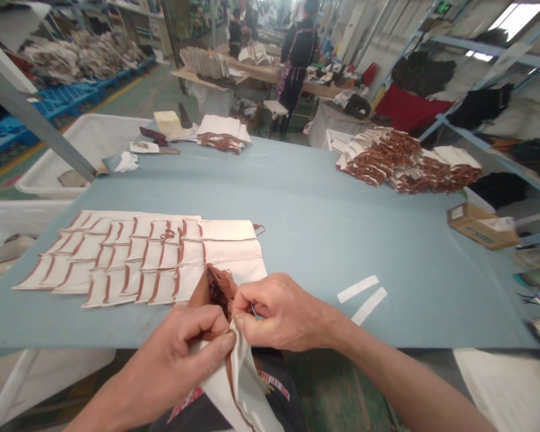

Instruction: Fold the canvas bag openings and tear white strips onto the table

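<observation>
Between my hands, at the table's front edge, is a cream fabric piece [251, 384] with brown edging. Its lower part hangs over the edge toward my lap, and brown cloth [222, 287] bunches at its top. My left hand [175, 354] pinches the fabric between thumb and fingers. Close beside it, my right hand [279, 312] has its thumb and forefinger pressed together at the same edge; anything finer in that pinch is too small to make out. Just beyond lie overlapping rows of similar cream pieces with brown edges [130, 255].
Two white strips [359, 289] lie right of my hands on the blue-grey table [306, 198]. Heaped cream and brown pieces [387, 157] stand far right, near a cardboard box [481, 225]. A smaller stack [224, 133] sits at the back left. White bins [103, 129] flank the left side. A person [297, 54] stands beyond.
</observation>
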The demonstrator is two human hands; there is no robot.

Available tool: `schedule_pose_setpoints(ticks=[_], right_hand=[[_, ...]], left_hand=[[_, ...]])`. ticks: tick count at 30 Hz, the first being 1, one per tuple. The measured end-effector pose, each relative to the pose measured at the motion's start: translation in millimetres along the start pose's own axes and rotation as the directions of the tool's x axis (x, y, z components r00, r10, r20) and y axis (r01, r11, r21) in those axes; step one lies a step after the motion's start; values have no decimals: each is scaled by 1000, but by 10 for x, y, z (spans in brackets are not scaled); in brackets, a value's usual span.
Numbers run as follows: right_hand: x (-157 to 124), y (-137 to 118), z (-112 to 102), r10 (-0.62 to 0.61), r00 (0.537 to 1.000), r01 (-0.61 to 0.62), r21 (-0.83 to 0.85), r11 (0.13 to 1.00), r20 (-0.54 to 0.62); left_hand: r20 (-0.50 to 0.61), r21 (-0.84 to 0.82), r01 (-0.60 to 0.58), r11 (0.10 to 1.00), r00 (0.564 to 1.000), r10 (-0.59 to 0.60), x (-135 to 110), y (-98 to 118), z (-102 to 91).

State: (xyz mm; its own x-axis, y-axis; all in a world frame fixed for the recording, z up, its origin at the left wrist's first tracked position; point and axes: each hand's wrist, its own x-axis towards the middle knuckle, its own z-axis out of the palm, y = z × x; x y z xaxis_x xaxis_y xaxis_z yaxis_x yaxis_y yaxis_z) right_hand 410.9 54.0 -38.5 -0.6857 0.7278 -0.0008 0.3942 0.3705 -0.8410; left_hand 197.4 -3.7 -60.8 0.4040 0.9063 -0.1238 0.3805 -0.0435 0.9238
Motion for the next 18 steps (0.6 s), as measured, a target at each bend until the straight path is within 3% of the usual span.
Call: schedule_pose_setpoints(ticks=[3, 8, 11, 13, 15, 18], right_hand=[[2, -27, 16, -21, 1000, 21, -87, 996, 3], [12, -114, -13, -96, 993, 110, -232, 966, 70], [2, -47, -22, -61, 997, 63, -42, 997, 44], [-50, 30, 21, 28, 998, -20, 165, 986, -48], [-145, 92, 110, 148, 972, -86, 308, 947, -183], [-323, 111, 302, 293, 905, -171, 368, 914, -307]], left_hand=[[5, -39, 43, 998, 999, -43, 35, -13, 18], [195, -25, 155, 988, 970, -147, 130, 83, -58], [209, -49, 135, 990, 970, -122, 177, 97, -91], [171, -140, 117, 983, 981, -93, 193, 59, -81], [100, -210, 88, 974, 993, -68, 197, -5, -47], [-22, -164, 26, 986, 999, -30, 191, -97, 46]])
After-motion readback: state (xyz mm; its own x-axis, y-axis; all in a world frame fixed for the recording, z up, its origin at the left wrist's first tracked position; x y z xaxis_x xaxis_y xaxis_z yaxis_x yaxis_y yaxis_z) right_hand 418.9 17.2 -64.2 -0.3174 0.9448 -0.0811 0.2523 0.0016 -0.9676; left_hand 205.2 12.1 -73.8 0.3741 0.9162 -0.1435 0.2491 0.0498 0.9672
